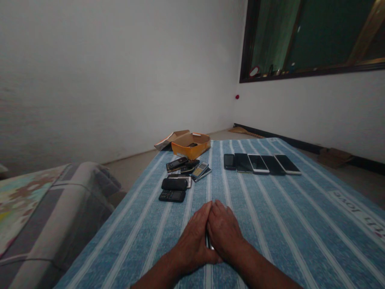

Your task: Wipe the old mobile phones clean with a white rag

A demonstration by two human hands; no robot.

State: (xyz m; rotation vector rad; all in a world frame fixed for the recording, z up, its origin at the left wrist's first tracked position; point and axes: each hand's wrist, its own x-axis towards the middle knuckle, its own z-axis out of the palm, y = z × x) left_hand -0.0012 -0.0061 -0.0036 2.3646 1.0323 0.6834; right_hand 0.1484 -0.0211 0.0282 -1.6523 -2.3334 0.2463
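My left hand [195, 233] and my right hand [224, 228] meet over the near middle of the striped cloth. Their fingertips touch, and both are closed around a slim mobile phone [209, 242]. Only its dark, silver-edged side shows between the palms; my fingers hide the rest. Ahead and to the left lie a black keypad phone [172, 196], a black case-like thing [174, 184] and a blue-and-silver keypad phone [199, 171]. Another keypad phone [177, 164] rests behind them.
An open orange box [192, 150] stands at the far left, its lid [170, 139] beside it and something dark inside. Several phones, among them a white-framed one [258, 163], form a row at the far right. A covered bed or seat [87, 208] is left of the blue-striped cloth [288, 241].
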